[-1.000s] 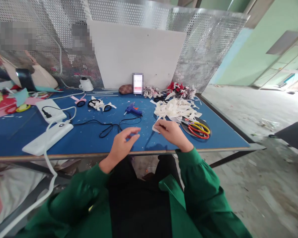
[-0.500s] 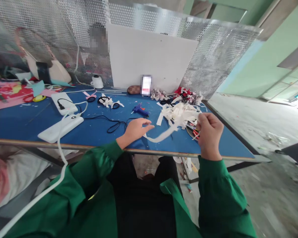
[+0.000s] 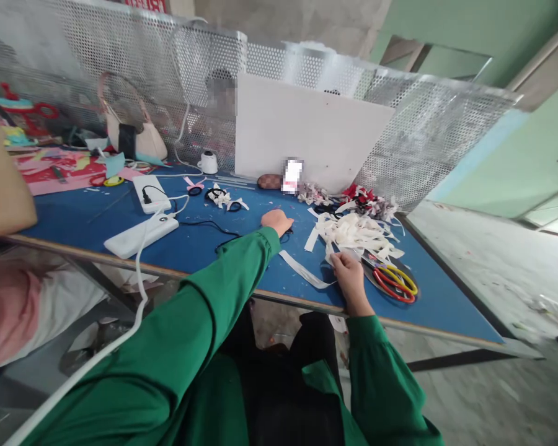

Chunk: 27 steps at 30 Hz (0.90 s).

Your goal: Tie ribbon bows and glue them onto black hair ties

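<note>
My left hand point(image 3: 275, 220) is stretched forward over the table, its fingers curled round the blue glue gun, which is almost wholly hidden beneath it. My right hand point(image 3: 348, 277), near the table's front edge, pinches one end of a white ribbon strip point(image 3: 304, 271). The strip's other end trails to the left across the blue top. Just beyond my right hand lies a heap of white ribbon strips point(image 3: 353, 232). Scissors with red and yellow handles point(image 3: 395, 282) rest to the right of that hand.
A lit phone point(image 3: 292, 175) leans against a white board point(image 3: 307, 124). White power strips point(image 3: 142, 236) and a cable lie to the left. Black hair ties with white bows point(image 3: 223, 197) sit behind. Another person's arm point(image 3: 4, 179) shows at far left.
My left hand has left the ribbon's end and gone forward onto the glue gun. The right hand has come down and leftward with the ribbon, uncovering the scissors. The view has shifted left.
</note>
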Available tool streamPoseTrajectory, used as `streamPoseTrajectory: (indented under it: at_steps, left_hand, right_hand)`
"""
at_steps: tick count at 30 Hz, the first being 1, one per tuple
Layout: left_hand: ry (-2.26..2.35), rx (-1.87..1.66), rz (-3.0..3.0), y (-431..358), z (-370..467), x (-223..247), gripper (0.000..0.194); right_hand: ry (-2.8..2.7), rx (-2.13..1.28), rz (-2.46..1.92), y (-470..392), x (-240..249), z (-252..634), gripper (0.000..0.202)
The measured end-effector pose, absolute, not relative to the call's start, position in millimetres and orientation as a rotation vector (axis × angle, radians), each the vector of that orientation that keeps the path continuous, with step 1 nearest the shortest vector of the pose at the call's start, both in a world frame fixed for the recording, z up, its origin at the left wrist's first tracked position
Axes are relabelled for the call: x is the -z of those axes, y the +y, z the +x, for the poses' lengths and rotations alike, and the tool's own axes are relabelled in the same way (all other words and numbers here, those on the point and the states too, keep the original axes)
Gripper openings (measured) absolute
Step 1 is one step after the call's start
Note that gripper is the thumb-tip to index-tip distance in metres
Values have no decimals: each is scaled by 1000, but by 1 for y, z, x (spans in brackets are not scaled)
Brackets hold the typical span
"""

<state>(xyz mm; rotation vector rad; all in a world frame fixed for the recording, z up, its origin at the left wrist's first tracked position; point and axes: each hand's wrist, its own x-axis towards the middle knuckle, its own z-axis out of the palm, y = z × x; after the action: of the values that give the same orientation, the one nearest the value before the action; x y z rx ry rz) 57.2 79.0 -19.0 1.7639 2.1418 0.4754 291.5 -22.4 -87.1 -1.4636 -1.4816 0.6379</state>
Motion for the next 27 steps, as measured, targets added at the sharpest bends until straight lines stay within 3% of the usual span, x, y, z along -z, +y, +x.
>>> streamPoseTrajectory:
  at_steps: [6, 12, 21, 27]
  left_hand:
    - [2071, -400, 1676, 80, 42, 22, 43]
    - [2190, -276, 1838, 74, 19, 18, 49]
    - [2287, -1, 2085, 30, -73, 12, 38]
    - [2386, 10, 2111, 12, -126, 2, 30]
  right_hand:
    - [-1539, -655, -1485, -25, 84, 290, 32]
    - [-1644, -618, -1509, -30, 83, 289, 34]
    - [-1787, -464, -1575, -40, 72, 281, 30]
    - [-1646, -568, -1444, -39, 73, 280, 28]
